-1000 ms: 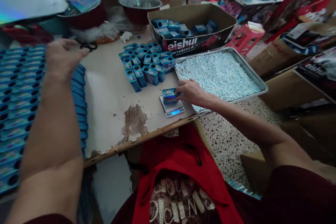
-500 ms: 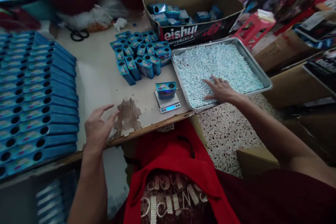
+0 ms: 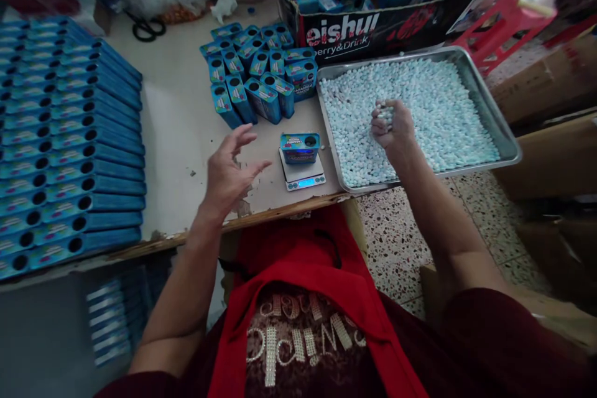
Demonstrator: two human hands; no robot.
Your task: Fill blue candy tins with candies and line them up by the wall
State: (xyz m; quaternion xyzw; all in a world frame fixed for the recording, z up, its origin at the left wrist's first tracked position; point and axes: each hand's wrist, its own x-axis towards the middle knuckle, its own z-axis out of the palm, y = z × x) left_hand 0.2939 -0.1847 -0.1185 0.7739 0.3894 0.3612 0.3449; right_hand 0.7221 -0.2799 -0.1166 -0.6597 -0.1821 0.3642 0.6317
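A small blue box [image 3: 300,149] with a round hole in its top stands on a digital scale [image 3: 303,177], whose display is lit. To its left my left hand [image 3: 233,171] hovers over the table, thumb and fingers apart, holding nothing. Above the metal tray [image 3: 510,152] my right hand [image 3: 394,124] is cupped round a handful of small pale blue and white candies. More of these candies [image 3: 420,93] fill the tray in a thick layer. Behind the scale a cluster of blue boxes [image 3: 261,93] stands upright on the table.
Long rows of blue boxes [image 3: 93,155] fill the table's left side. A cardboard carton [image 3: 354,34] with more boxes stands behind the tray. Black scissors [image 3: 148,28] lie at the back left. A red stool [image 3: 506,28] is on the right, and the table's front edge [image 3: 275,212] is worn.
My left hand has moved right, nearer the scale. My right hand, spread flat on the candies before, has closed round some and lifted. The view has shifted.
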